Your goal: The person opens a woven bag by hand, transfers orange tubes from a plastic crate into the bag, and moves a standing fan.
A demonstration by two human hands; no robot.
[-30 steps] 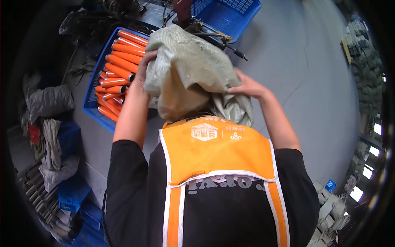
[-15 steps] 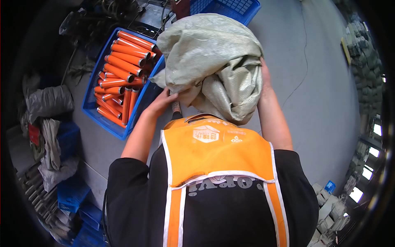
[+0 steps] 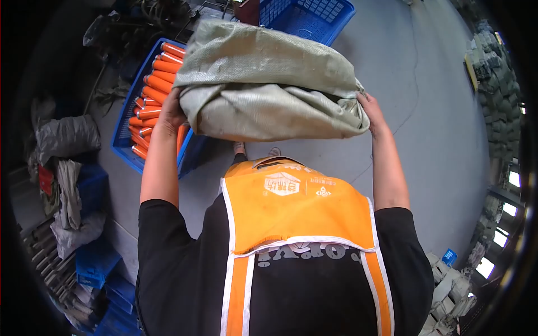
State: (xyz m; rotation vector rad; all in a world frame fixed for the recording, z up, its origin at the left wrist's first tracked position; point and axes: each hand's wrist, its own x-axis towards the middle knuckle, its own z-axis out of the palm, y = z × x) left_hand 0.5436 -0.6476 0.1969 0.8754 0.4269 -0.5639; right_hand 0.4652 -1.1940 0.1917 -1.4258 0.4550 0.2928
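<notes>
A large grey-green woven sack (image 3: 263, 61) is held up in front of me, its mouth stretched sideways into a narrow slit. My left hand (image 3: 172, 111) is closed on the sack's left edge, with its fingers partly hidden. At the opposite edge, my right hand (image 3: 371, 112) pinches the rim between thumb and fingers. Behind the sack on the left, orange tubes (image 3: 159, 83) with silvery ends lie piled in a blue plastic crate (image 3: 126, 157). The sack covers part of the crate and some tubes.
Another blue crate (image 3: 330, 25) stands on the grey floor (image 3: 431, 112) beyond the sack. Blue bins (image 3: 98, 260) and a grey bundle (image 3: 67, 140) are at the left. Stacked pale bundles (image 3: 486, 84) line the right side.
The sack has gone from a bunched heap to a wide, spread shape. My hands have moved apart, the left one outward and up along the sack's edge.
</notes>
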